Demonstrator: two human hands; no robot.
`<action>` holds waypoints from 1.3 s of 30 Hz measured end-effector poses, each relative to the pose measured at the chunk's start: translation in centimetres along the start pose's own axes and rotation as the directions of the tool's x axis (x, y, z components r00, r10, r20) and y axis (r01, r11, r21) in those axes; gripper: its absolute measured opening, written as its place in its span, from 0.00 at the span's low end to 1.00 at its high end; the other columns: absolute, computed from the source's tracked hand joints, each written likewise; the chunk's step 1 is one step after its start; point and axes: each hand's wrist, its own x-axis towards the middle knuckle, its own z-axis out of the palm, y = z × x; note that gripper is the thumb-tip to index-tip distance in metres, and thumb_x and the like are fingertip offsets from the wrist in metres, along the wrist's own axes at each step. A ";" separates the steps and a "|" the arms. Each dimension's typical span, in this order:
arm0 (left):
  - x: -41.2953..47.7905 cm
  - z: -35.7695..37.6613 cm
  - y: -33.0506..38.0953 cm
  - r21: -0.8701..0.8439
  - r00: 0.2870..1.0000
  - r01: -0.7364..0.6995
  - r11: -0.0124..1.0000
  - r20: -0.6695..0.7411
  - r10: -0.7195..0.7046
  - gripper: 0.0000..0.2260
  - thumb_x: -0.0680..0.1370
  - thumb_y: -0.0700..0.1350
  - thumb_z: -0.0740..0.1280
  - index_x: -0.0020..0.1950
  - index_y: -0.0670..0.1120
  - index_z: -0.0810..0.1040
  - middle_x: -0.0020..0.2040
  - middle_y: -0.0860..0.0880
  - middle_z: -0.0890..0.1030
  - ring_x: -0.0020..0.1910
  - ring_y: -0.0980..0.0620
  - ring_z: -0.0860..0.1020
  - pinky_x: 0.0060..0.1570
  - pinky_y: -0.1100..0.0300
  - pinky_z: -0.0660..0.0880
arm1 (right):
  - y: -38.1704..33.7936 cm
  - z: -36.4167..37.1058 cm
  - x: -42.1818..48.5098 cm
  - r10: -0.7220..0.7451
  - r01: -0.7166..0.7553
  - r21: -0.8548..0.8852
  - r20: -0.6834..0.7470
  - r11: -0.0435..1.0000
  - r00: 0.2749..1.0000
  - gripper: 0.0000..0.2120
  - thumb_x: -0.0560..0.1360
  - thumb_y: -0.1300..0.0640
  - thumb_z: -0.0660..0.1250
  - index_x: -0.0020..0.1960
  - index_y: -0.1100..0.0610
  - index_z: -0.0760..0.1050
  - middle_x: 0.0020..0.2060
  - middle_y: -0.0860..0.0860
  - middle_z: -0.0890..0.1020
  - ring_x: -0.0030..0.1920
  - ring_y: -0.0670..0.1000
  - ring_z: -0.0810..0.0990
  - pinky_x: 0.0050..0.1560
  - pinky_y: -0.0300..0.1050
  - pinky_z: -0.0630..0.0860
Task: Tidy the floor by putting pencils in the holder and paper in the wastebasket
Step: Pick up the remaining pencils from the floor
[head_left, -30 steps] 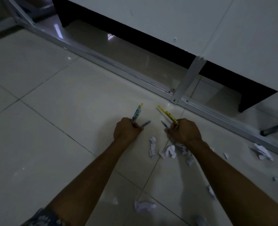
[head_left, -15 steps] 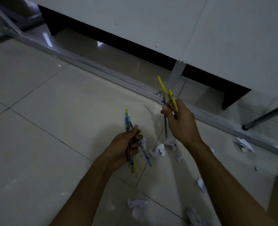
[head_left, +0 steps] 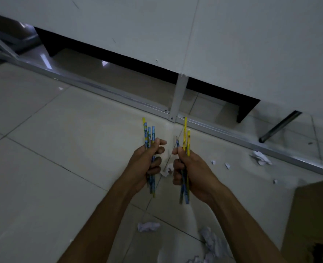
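Head view: both hands are raised above the floor [head_left: 52, 149], each wrapped round its own load of pencils. The left hand [head_left: 147, 164] grips the blue bunch [head_left: 149, 133], fingers curled round the shafts and thumb pressed along the top. The right hand [head_left: 191, 173] does the same with the yellow bunch [head_left: 185, 133], where two yellow pencils stick up highest and a blue one sits beside them. Both fists hold about mid-length with the pencils roughly parallel and tips up. I'd guess that's so nothing slips while carrying and each lot can drop into the holder in one go.

No holder or obvious wastebasket is in shot. There's a brown thing [head_left: 312, 215] at lower right that might be a box, honestly can't tell.

Paper is all on the tiles. A small wad [head_left: 166, 169] peeks out between the hands, a near wad [head_left: 148, 226] lies between the forearms, and a big wad [head_left: 212, 242] lies at the bottom. A far wad [head_left: 260, 157] sits by the rail [head_left: 119, 95], with a few scraps near it.

Room-wise, the white panel [head_left: 157, 35] and its post [head_left: 178, 97] are just past the pencil tips, and the rail runs along the floor below. A dark rod [head_left: 278, 128] slants down at right. Left is wide open tile, so swinging that way looks easiest.
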 end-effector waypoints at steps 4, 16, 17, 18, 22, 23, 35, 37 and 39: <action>0.8 0.6 1.7 0.051 0.992 -0.030 0.998 -0.123 0.036 0.20 0.78 0.63 0.68 0.63 0.52 0.83 0.49 0.50 0.83 0.26 0.57 0.61 0.21 0.64 0.60 | 0.2 -0.6 -1.3 0.045 -0.026 -0.214 0.086 0.976 0.995 0.15 0.84 0.43 0.57 0.53 0.55 0.72 0.30 0.47 0.64 0.26 0.47 0.57 0.26 0.38 0.60; 1.6 0.1 0.2 0.240 0.989 0.019 0.971 -0.145 0.016 0.20 0.73 0.64 0.74 0.53 0.50 0.88 0.36 0.48 0.75 0.24 0.54 0.61 0.22 0.63 0.59 | 3.6 -0.2 1.3 -0.216 0.206 -0.601 0.057 0.772 0.975 0.15 0.84 0.45 0.59 0.44 0.55 0.70 0.33 0.51 0.71 0.29 0.47 0.69 0.35 0.48 0.69; 1.5 -0.3 0.0 0.207 0.975 -0.014 0.978 -0.215 0.060 0.20 0.73 0.64 0.74 0.52 0.49 0.88 0.34 0.49 0.74 0.24 0.55 0.62 0.22 0.63 0.60 | 3.6 -0.5 1.8 -0.287 0.229 -0.637 0.012 0.736 0.958 0.17 0.83 0.44 0.62 0.41 0.54 0.70 0.30 0.49 0.72 0.29 0.47 0.69 0.34 0.47 0.69; 1.5 -0.7 -0.3 0.194 0.949 -0.044 0.980 -0.299 0.102 0.20 0.73 0.64 0.74 0.48 0.47 0.87 0.31 0.50 0.72 0.22 0.55 0.63 0.22 0.64 0.61 | 3.5 -0.9 2.1 -0.364 0.245 -0.670 -0.041 0.701 0.931 0.20 0.81 0.43 0.65 0.36 0.52 0.69 0.27 0.46 0.71 0.27 0.46 0.70 0.33 0.44 0.70; 1.0 -1.9 -2.0 0.279 0.844 -0.145 0.949 -0.465 0.266 0.26 0.75 0.68 0.67 0.28 0.49 0.72 0.22 0.51 0.68 0.19 0.54 0.66 0.22 0.64 0.63 | 4.2 -2.7 2.9 -0.525 0.338 -0.505 -0.291 0.794 0.799 0.31 0.76 0.37 0.70 0.30 0.61 0.67 0.23 0.57 0.67 0.24 0.50 0.69 0.28 0.42 0.68; 0.7 -1.8 -2.6 0.297 0.840 -0.177 0.938 -0.450 0.301 0.26 0.74 0.69 0.65 0.27 0.50 0.70 0.22 0.51 0.69 0.19 0.55 0.67 0.22 0.65 0.64 | 4.5 -2.8 3.2 -0.536 0.358 -0.454 -0.361 0.816 0.763 0.33 0.74 0.34 0.68 0.31 0.63 0.69 0.24 0.62 0.68 0.24 0.51 0.69 0.28 0.44 0.68; 1.5 -3.6 -8.4 0.478 0.900 -0.216 0.851 -0.241 0.364 0.31 0.73 0.70 0.68 0.34 0.40 0.77 0.27 0.50 0.77 0.28 0.54 0.76 0.32 0.61 0.75 | 9.2 -2.6 4.7 -0.527 0.332 -0.423 -0.531 0.843 0.664 0.18 0.73 0.27 0.64 0.32 0.37 0.78 0.23 0.41 0.77 0.25 0.41 0.74 0.28 0.37 0.71; 1.7 -4.2 -8.4 0.407 0.895 -0.229 0.884 -0.270 0.356 0.33 0.74 0.68 0.69 0.41 0.35 0.81 0.30 0.44 0.79 0.30 0.49 0.78 0.34 0.55 0.75 | 8.9 -2.5 4.7 -0.555 0.355 -0.436 -0.531 0.827 0.641 0.17 0.73 0.28 0.64 0.34 0.37 0.77 0.25 0.40 0.77 0.27 0.39 0.74 0.30 0.37 0.72; 1.8 -4.6 -8.3 0.418 0.868 -0.268 0.868 -0.287 0.406 0.21 0.78 0.60 0.69 0.40 0.42 0.86 0.30 0.48 0.81 0.30 0.52 0.80 0.33 0.59 0.76 | 9.4 -2.6 4.5 -0.549 0.341 -0.443 -0.534 0.829 0.643 0.19 0.71 0.26 0.64 0.32 0.39 0.74 0.24 0.40 0.73 0.26 0.39 0.71 0.29 0.33 0.68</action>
